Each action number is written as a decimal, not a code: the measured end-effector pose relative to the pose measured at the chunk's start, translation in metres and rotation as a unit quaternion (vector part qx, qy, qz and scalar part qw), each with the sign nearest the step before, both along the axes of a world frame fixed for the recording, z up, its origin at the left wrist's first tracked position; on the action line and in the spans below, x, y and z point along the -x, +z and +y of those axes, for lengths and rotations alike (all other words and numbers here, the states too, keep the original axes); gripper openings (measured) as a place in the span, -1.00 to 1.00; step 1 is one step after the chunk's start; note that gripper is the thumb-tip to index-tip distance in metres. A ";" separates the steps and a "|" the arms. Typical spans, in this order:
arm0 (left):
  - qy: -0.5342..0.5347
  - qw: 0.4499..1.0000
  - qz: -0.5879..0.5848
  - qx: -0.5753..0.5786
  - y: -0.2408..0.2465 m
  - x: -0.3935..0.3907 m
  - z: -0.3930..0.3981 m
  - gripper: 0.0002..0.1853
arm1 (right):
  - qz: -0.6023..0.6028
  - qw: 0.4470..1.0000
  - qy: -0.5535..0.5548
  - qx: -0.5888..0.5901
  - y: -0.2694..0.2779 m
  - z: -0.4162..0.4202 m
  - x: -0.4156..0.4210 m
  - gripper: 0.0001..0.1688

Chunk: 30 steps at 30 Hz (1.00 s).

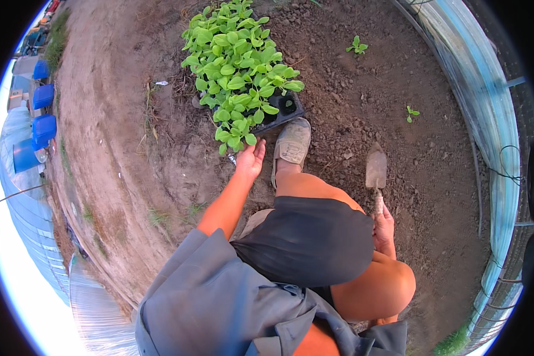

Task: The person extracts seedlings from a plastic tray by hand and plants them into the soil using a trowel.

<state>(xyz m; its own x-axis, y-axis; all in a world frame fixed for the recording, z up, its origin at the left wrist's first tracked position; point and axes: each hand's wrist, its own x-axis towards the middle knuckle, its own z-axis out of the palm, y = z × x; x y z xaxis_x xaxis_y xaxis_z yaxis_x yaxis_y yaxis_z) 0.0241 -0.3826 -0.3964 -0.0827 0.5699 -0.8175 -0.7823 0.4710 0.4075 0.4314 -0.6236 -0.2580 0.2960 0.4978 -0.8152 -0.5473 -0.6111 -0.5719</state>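
My right hand (384,229) is wrapped round the pale handle of a hand trowel (376,165), whose blade points away from me above the loose soil. My left hand (251,161) is at the near corner of a black plug tray (289,113). Leaves hide some of its fingers, so whether it grips the tray, a seedling or nothing cannot be made out. Broad-leaved green seedlings (238,66) crowd the tray, and a few cells at its near right corner show bare. Just beyond the tray's near edge is my shoe (293,144).
Two small seedlings, one farther off (357,45) and one nearer (411,113), stand in the soil at right. Rolled plastic sheeting (485,75) curves along the right side. Blue containers (43,129) line the far left, past a dirt path (98,133).
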 end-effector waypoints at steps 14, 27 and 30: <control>0.042 0.967 -0.195 -0.157 -0.029 0.008 0.025 -0.65 | -0.052 0.999 -0.008 -0.011 0.000 0.000 0.013 -0.57; 0.028 0.953 -0.197 -0.230 0.007 0.004 0.030 -0.64 | -0.068 0.997 -0.028 -0.014 -0.002 -0.007 0.011 -0.55; 0.030 0.960 -0.161 -0.229 0.006 0.010 0.032 -0.67 | -0.063 0.997 -0.030 -0.018 -0.003 -0.007 0.015 -0.56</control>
